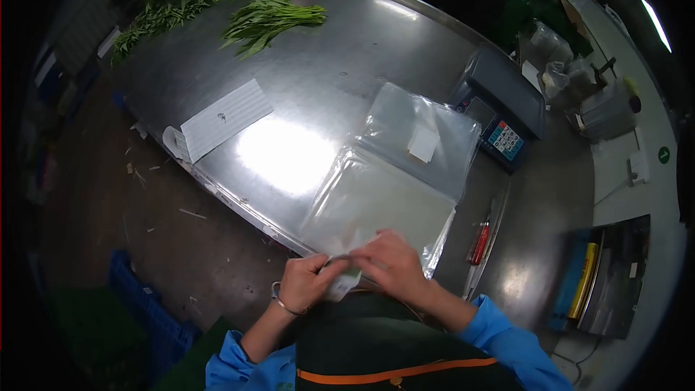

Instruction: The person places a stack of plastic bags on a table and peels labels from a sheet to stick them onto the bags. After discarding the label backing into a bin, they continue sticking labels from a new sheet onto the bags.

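At the front edge of the table, my left hand [302,284] has its fingers closed on a small white and green piece [344,285], which looks like paper or film. My right hand [393,263] meets it from the other side, thumb and fingers pinched at the piece's upper edge and slightly blurred. Just beyond my hands lies a stack of clear plastic bags [384,195]. A second stack of clear bags [402,119] lies behind it, with a white paper slip [423,143] on top.
A digital scale [503,101] stands at the right. A red-handled tool [479,243] lies near the right edge. Leafy green stalks [271,20] and a larger heap of greens [177,0] are at the far left. A white foam sheet [226,117] lies at the left edge.
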The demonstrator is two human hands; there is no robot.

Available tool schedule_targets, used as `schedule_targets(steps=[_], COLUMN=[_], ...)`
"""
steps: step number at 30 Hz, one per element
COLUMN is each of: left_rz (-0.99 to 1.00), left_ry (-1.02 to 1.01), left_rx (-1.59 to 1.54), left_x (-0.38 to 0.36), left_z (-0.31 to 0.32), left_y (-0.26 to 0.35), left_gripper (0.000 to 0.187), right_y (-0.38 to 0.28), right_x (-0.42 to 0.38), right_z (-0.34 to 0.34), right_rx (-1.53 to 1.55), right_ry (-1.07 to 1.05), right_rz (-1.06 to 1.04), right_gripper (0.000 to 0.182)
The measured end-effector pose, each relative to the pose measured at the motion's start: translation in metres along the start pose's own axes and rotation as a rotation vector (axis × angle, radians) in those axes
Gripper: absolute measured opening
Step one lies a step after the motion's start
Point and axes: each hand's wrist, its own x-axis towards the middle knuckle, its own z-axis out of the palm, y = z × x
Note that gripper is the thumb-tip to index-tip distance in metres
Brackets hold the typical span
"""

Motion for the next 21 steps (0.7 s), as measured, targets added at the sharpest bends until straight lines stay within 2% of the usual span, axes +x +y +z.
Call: schedule_targets(steps=[2, 3, 4, 5, 6, 7, 8, 9, 10, 11, 12, 13, 14, 15, 16, 17, 18, 19, 20, 21], left_rz=[-0.129, -0.128, -0.239, -0.355, -0.299, -0.287, -0.222, -0.239, -0.156, -0.099, -0.13, -0.058, 0.029, 0.026, -0.074, -0.164, -0.178, -0.204, -0.153, -0.096], left_ry=[-0.091, -0.092, -0.072, -0.051, -0.094, -0.123, -0.14, -0.095, -0.061, -0.037, -0.04, -0.028, -0.019, -0.032, -0.088, -0.14, -0.106, -0.002, 0.001, 0.008], left_rx=[0.185, 0.195, -0.025, -0.249, -0.427, -0.48, -0.677, -0.692, -0.743, -0.784, -0.781, -0.697, -0.612, -0.603, -0.706, -0.814, -0.863, -0.624, -0.577, -0.526], left_x=[-0.001, -0.002, -0.003, -0.006, -0.002, 0.003, 0.005, 0.0, -0.006, -0.014, -0.021, -0.027, -0.028, -0.026, -0.023, -0.017, -0.013, -0.007, -0.007, -0.001], left_z=[0.013, 0.01, 0.006, 0.001, -0.008, -0.019, -0.027, -0.037, -0.045, -0.05, -0.052, -0.055, -0.059, -0.056, -0.048, -0.04, -0.03, -0.022, -0.018, -0.016], left_y=[-0.031, -0.039, -0.045, -0.051, -0.056, -0.046, -0.031, -0.022, -0.009, -0.003, -0.005, -0.006, -0.007, -0.006, -0.007, -0.009, -0.018, -0.025, -0.026, -0.021], left_gripper=[0.026, 0.026, 0.026, 0.026, 0.025, 0.036, 0.061, 0.078, 0.082, 0.086, 0.086, 0.083, 0.081, 0.081, 0.071, 0.063, 0.039, 0.029, 0.027, 0.025], right_y=[0.03, 0.065, 0.104, 0.139, 0.174, 0.189, 0.177, 0.156, 0.144, 0.144, 0.146, 0.144, 0.136, 0.126, 0.119, 0.124, 0.14, 0.149, 0.165, 0.166], right_x=[0.019, 0.033, 0.036, 0.016, -0.008, -0.023, -0.032, -0.04, -0.039, -0.039, -0.051, -0.064, -0.078, -0.091, -0.103, -0.109, -0.114, -0.119, -0.119, -0.107], right_z=[-0.018, -0.034, -0.039, -0.019, 0.005, 0.015, 0.02, 0.025, 0.023, 0.011, -0.006, -0.015, -0.02, -0.025, -0.027, -0.026, -0.023, -0.02, -0.021, -0.032], right_rx=[0.063, 0.228, 0.398, 0.406, 0.079, -0.258, -0.271, -0.488, -0.696, -0.692, -0.441, -0.187, -0.175, -0.319, -0.461, -0.474, -0.41, -0.333, -0.187, -0.075], right_ry=[0.1, 0.08, 0.061, 0.068, -0.132, -0.33, -0.33, -0.182, -0.04, -0.062, -0.037, 0.006, 0.014, -0.343, -0.697, -0.686, -0.657, -0.637, -0.614, -0.552], right_rz=[0.383, 0.572, 0.764, 0.775, 0.772, 0.737, 0.718, 0.647, 0.561, 0.554, 0.536, 0.524, 0.544, 0.445, 0.332, 0.333, 0.295, 0.267, 0.314, 0.544], right_gripper=[0.014, 0.022, 0.03, 0.03, 0.039, 0.048, 0.048, 0.054, 0.06, 0.06, 0.059, 0.059, 0.059, 0.05, 0.043, 0.043, 0.033, 0.024, 0.016, 0.017])
